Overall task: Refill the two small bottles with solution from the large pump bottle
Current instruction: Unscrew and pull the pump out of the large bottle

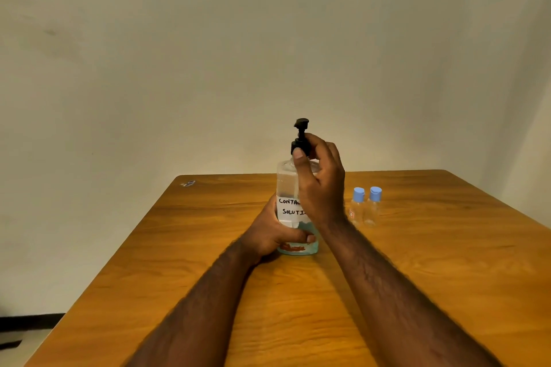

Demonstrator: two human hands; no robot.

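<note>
The large clear pump bottle (286,188) stands upright at the middle of the wooden table (432,271). It has a black pump top (301,128) and a white handwritten label, and a little pale blue liquid shows at its base. My left hand (272,234) wraps around its lower body. My right hand (320,182) pinches the black collar of the pump with thumb and fingers. Two small clear bottles with blue flip caps, one (357,207) beside the other (372,205), stand upright and capped just right of my right wrist.
A small scrap (188,183) lies near the table's far left corner. A plain wall stands right behind the table's far edge. The table's left edge drops off to the floor.
</note>
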